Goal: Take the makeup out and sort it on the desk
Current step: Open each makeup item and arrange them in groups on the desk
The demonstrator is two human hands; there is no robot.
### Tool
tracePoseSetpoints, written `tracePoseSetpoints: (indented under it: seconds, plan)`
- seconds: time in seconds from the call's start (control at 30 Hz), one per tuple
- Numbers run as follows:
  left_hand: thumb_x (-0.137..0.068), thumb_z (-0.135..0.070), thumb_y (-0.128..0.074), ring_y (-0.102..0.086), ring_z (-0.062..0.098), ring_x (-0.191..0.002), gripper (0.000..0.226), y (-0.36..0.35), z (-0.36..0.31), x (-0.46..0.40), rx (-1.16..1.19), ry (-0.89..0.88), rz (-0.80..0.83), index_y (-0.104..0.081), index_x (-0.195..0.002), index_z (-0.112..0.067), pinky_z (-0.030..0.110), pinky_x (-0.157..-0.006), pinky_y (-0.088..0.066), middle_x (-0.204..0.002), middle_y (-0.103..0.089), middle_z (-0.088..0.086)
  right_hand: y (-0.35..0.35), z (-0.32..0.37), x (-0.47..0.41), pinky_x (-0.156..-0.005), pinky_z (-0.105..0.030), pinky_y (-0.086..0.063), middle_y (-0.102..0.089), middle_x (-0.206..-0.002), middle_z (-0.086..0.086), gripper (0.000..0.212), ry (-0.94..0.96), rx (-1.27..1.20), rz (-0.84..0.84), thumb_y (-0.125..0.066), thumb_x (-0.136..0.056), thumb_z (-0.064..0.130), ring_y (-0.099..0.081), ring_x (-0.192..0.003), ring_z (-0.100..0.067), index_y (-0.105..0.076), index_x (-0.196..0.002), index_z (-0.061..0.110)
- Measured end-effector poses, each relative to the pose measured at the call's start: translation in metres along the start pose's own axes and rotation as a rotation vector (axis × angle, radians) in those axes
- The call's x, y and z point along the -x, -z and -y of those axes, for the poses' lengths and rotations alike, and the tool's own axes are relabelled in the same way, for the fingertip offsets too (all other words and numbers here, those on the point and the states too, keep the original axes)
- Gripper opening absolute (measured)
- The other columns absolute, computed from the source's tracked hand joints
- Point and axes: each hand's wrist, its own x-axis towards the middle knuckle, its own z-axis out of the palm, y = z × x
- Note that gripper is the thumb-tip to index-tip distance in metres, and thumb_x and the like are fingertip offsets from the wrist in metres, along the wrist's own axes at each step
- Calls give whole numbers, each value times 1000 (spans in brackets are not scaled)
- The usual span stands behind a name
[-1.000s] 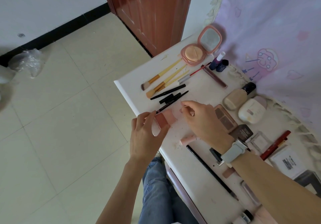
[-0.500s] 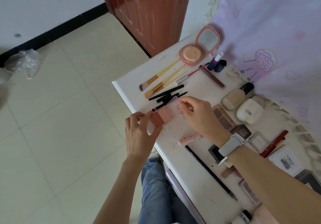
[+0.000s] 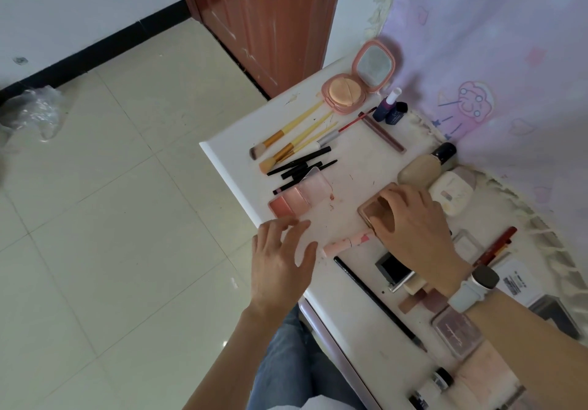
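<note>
Half a second ago both hands held the long clear-cased blush palette with pink and coral pans (image 3: 300, 198); it now lies released on the white desk (image 3: 222, 150), just in front of the black pencils (image 3: 299, 167). The left hand (image 3: 280, 263) hovers just short of the palette, at the desk's near edge, fingers spread and relaxed, holding nothing. The right hand (image 3: 410, 221) has crossed to the right of the palette and curls over a rose-gold framed brown eyeshadow compact (image 3: 377, 210), fingertips on its far edge and thumb at its near edge, apparently starting to grip it.

Beyond the palette lie the yellow-handled brushes (image 3: 296, 137) and, further back, the open peach cushion compact with mirror (image 3: 359, 81). Right of the palette, past the brown compact, sit a beige foundation bottle with black cap (image 3: 426, 164) and a cream oval case (image 3: 451, 194). A pink lipstick tube (image 3: 346, 244) lies just right of the left hand.

To do this step well, the compact should probably be pinched firmly by its edges and lifted flat, then set beside the palette so the pan products group together without nudging the pencils.

A white label (image 3: 518, 282) near the wristwatch carries print too small to read; no brand is legible.
</note>
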Motion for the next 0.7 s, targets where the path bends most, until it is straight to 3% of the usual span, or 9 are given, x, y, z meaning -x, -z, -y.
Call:
tracePoseSetpoints:
  seconds: [0.17, 0.43, 0.6, 0.7]
  plan:
    - [-79, -23, -61, -61, 25, -89, 27, -9, -15, 7, 18, -56, 84, -69, -101, -8, 33, -73, -48, -98, -65, 7, -5, -7, 11, -90, -46, -37, -43, -130, -11, 56, -59, 78, 76, -60, -79, 44, -46, -110, -35, -45, -126, 17]
    - [-78, -17, -61, -60, 27, -94, 28, -13, -22, 6, 89, 44, 182, -69, -103, -7, 39, -78, -52, -101, -66, 8, -8, -7, 8, -100, -49, -26, -24, -141, -8, 70, -79, 58, 154, -59, -76, 43, -38, -118, -33, -28, -136, 25]
    - [-81, -11, -60, -55, 24, -103, 29, -11, -26, 1, 214, 139, 153, -65, -109, -5, 32, -88, -45, -107, -63, 9, 7, -8, 9, -97, -50, -29, -33, -133, -9, 70, -53, -125, 22, -64, -72, 35, -37, -117, -31, -33, -134, 26]
    - [-87, -9, -59, -56, 11, -100, 23, -8, -33, -7, 438, 350, 146, -64, -109, -15, 22, -81, -46, -110, -60, 1, 20, -4, 14, -95, -50, -36, -33, -129, -4, 65, -15, -413, -74, -67, -72, 30, -43, -108, -26, -37, -130, 26]
